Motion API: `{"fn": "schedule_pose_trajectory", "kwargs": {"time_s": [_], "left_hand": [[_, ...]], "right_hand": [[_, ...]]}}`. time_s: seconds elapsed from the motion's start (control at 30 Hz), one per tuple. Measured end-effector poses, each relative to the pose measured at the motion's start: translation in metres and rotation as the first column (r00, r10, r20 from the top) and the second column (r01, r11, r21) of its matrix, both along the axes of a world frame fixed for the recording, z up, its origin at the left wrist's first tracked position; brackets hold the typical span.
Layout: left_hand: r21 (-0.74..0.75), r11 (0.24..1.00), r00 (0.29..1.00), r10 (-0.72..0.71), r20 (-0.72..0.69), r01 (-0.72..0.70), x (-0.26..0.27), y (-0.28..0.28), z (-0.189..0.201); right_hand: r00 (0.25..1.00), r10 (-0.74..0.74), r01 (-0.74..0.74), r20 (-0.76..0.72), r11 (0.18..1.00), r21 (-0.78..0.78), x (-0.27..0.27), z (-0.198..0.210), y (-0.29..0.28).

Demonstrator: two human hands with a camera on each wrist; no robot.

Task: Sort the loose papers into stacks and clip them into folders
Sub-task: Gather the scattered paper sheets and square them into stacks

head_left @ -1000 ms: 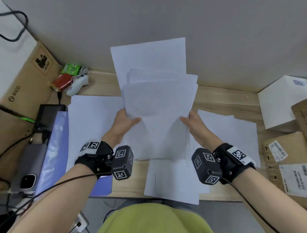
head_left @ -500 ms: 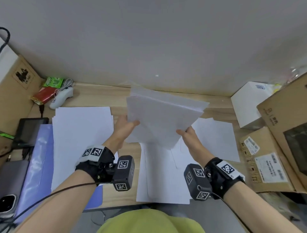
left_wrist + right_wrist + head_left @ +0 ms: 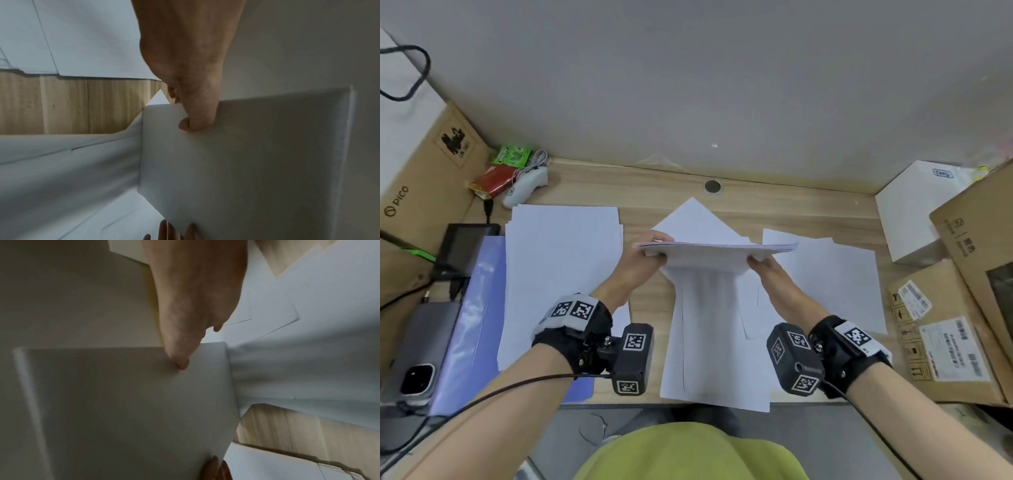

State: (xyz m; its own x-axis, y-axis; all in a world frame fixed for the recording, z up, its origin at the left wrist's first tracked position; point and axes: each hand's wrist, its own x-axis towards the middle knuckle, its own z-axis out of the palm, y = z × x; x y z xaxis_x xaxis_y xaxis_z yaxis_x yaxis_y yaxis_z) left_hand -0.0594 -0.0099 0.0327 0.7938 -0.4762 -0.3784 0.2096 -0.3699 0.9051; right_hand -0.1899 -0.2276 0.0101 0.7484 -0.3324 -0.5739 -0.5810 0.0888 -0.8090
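Hands: left hand and right hand each pinch an opposite side edge of the held stack, thumbs on top, likely to square its edges.
Held stack: level, raised above the centre sheets.
Left pile: left of held stack, squared, probably sorted.
Folder: beyond left pile, unclipped.
Desk: behind held stack.

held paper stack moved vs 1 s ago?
Yes. The paper stack has tipped from upright to nearly flat, dropping from in front of the wall to over the desk.
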Motion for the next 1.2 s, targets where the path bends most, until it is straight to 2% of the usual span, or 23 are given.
{"fn": "schedule_pose_trajectory", "kwargs": {"time_s": [0.13, 0.2, 0.3, 0.4, 0.53, 0.63, 0.77, 0.93, 1.07, 1.2], "left_hand": [[-0.037, 0.987, 0.987, 0.157, 0.036, -0.156, -0.006, -0.014, 0.013], [-0.003, 0.992, 0.991, 0.127, 0.041, -0.127, -0.015, -0.016, 0.008], [0.058, 0.998, 1.0, 0.023, 0.011, -0.024, -0.032, -0.012, -0.004], [0.048, 0.997, 0.998, 0.06, 0.011, -0.061, -0.039, -0.009, -0.014], [0.047, 0.995, 0.996, 0.094, -0.001, -0.094, -0.034, 0.001, -0.013], [0.106, 0.992, 0.996, 0.077, -0.032, -0.073, -0.029, 0.019, -0.021], [0.174, 0.985, 0.99, 0.012, -0.138, 0.012, -0.031, 0.057, -0.042], [0.228, 0.965, 0.965, -0.072, -0.253, 0.131, -0.025, 0.12, -0.058], [0.227, 0.97, 0.973, -0.029, -0.228, 0.082, 0.001, 0.159, -0.054], [0.22, 0.975, 0.984, 0.042, -0.173, -0.003, 0.038, 0.187, -0.048]], "right_hand": [[0.992, -0.089, 0.09, 0.092, 0.996, -0.003, 0.003, 0.014, -0.004], [0.994, -0.079, 0.078, 0.081, 0.997, 0.014, -0.001, 0.008, -0.008], [0.999, 0.022, -0.022, -0.04, 1.0, -0.01, -0.013, -0.012, -0.011], [0.993, 0.042, -0.044, -0.107, 0.999, -0.02, -0.023, -0.028, -0.011], [0.998, -0.036, 0.035, -0.054, 0.999, -0.015, -0.012, -0.029, -0.009], [0.998, 0.012, -0.01, -0.061, 0.999, 0.031, -0.005, -0.024, 0.002], [0.974, 0.145, -0.148, -0.176, 0.989, -0.002, 0.001, -0.038, 0.028], [0.909, 0.283, -0.273, -0.305, 0.959, 0.076, 0.017, -0.057, 0.075], [0.909, 0.287, -0.275, -0.302, 0.958, 0.083, 0.047, -0.054, 0.108], [0.942, 0.249, -0.233, -0.226, 0.968, 0.094, 0.084, -0.048, 0.138]]}}
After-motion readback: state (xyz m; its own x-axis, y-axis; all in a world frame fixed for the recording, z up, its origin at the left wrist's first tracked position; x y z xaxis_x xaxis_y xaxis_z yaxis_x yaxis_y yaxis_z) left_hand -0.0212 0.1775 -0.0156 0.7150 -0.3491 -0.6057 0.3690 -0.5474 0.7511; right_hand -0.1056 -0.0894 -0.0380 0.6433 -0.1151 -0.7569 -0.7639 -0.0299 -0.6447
